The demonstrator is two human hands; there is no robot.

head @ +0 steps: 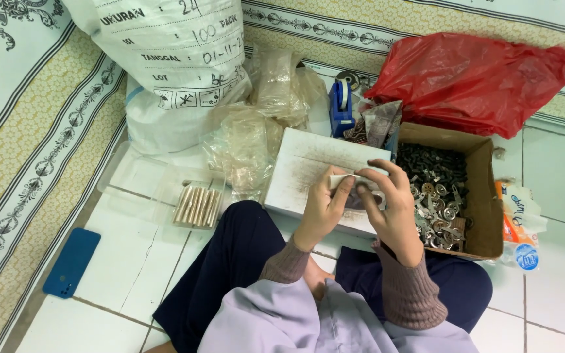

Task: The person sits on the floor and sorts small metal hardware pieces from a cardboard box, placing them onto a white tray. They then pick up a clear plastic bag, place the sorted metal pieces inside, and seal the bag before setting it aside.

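- Head view, looking down at a person seated cross-legged on a tiled floor (125, 261), with patterned mats along the left and top edges.
- Blue phone (71, 262): lies flat at far left, where the floor meets the mat.
- Clear plastic tray (165, 186): holds a row of pale, slim packets (197, 206) set side by side, just left of the person's knee.
- White woven sack (171, 65): stands at upper left, closed; contents hidden. Crumpled clear plastic bags (263, 124) lie against its right side.
- White flat box (308, 170): closed lid, smudged grey, directly in front of the person; both hands are raised over its right part.
- Left hand (324, 208): fingers curled, thumb and fingertips pinching the left end of a small white strip (351, 180).
- Right hand (393, 202): fingers bent and closed over the right end of the same strip; what else it may cover against the palm cannot be told.
- Blue tape dispenser (342, 108): stands beyond the white box, beside a small heap of clear wrappers.
- Open cardboard box (485, 196): dark small parts (433, 163) fill its far end, shiny metal fittings (439, 216) its near end; the right hand is just beside its left wall.
- Red plastic bag (472, 78): bulging, behind the cardboard box; contents hidden.
- White and orange plastic wrapper (518, 225): lies on the floor at far right, touching the cardboard box.
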